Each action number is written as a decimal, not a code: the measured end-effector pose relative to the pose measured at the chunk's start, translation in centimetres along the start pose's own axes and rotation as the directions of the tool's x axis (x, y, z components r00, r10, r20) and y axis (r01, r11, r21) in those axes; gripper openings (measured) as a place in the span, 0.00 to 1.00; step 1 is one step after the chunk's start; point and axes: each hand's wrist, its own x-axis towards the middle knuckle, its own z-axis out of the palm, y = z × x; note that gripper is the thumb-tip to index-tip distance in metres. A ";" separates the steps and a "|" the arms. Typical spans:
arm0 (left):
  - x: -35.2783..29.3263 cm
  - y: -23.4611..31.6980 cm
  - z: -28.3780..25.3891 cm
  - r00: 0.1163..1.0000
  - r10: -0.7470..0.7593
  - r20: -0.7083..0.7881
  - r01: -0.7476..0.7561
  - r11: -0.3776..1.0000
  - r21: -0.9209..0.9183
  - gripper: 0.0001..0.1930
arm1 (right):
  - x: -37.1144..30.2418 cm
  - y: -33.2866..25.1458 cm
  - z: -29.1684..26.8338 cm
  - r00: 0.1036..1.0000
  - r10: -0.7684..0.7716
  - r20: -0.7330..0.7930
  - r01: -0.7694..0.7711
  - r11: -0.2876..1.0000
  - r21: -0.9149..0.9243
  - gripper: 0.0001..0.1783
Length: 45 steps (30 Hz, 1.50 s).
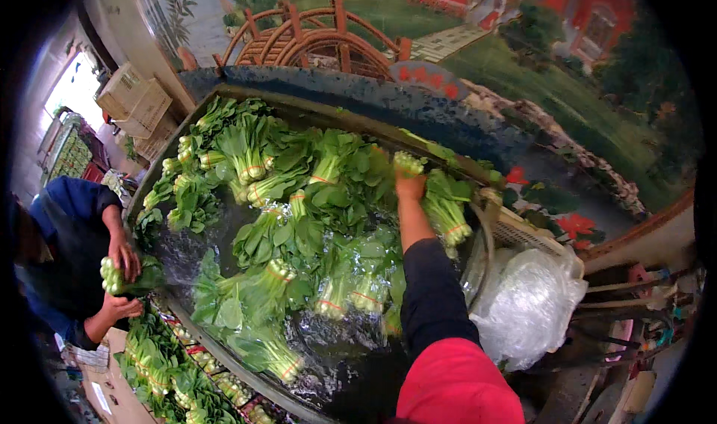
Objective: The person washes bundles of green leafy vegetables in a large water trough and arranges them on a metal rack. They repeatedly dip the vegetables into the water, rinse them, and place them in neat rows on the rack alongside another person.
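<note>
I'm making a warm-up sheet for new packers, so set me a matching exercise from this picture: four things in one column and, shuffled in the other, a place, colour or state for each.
Column 1
1. Right hand
2. Plastic
3. Co-worker's sleeves
4. Boxes

Column 2
A. Dark blue
B. Stacked, at upper left
C. Closed around a bunch of greens
D. Clear and crumpled, to the right of the tub

Right pairs: 1-C, 2-D, 3-A, 4-B
</note>
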 end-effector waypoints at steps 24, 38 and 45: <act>20.5 41.6 3.7 0.356 0.930 0.090 -0.933 0.359 -0.030 0.76 | -21.4 -7.6 -13.4 0.335 -0.903 0.268 0.755 0.428 0.496 0.55; 14.6 26.4 -0.7 0.566 0.628 0.534 -0.441 0.778 -0.448 0.62 | -36.8 0.9 -9.7 -0.073 -0.729 0.681 -0.013 0.683 0.730 0.53; 13.2 20.9 1.2 0.538 0.773 0.337 -0.624 0.634 -0.457 0.56 | -30.6 -1.0 -10.6 -0.173 -0.719 0.673 0.414 0.567 0.712 0.54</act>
